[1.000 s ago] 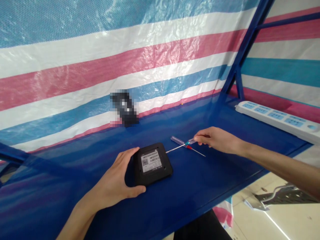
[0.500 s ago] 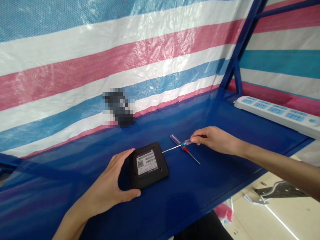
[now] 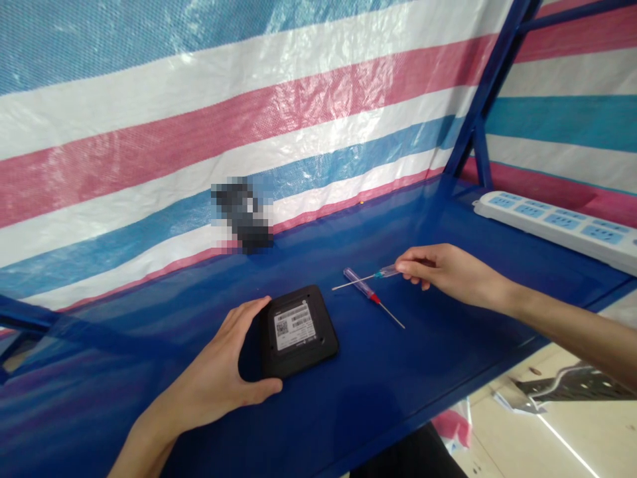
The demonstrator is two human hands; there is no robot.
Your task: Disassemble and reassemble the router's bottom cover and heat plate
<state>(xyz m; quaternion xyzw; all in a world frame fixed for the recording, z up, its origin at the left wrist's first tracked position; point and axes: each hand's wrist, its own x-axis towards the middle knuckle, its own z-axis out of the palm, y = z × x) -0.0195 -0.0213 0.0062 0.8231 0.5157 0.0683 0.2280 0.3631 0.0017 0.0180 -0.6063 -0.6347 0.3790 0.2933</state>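
Observation:
A small black square device (image 3: 297,329) with a white label lies on the blue bench (image 3: 438,219). My left hand (image 3: 226,372) cups its left edge, thumb along the near side and fingers at the far corner. My right hand (image 3: 448,272) pinches the clear handle of a thin screwdriver with a teal collar (image 3: 373,277), its shaft pointing left toward the device and lifted slightly off the bench. A second thin screwdriver with a purple handle and red collar (image 3: 371,297) lies loose on the bench just under it.
A striped pink, white and blue tarp (image 3: 249,119) backs the bench. A blurred dark object (image 3: 243,216) leans at its foot. A white power strip (image 3: 557,224) lies at the far right. A blue frame post (image 3: 480,99) rises behind. Floor shows below right.
My right hand has lifted the teal-collared screwdriver up and to the right, off the other one it crossed. My left hand stays on the black device.

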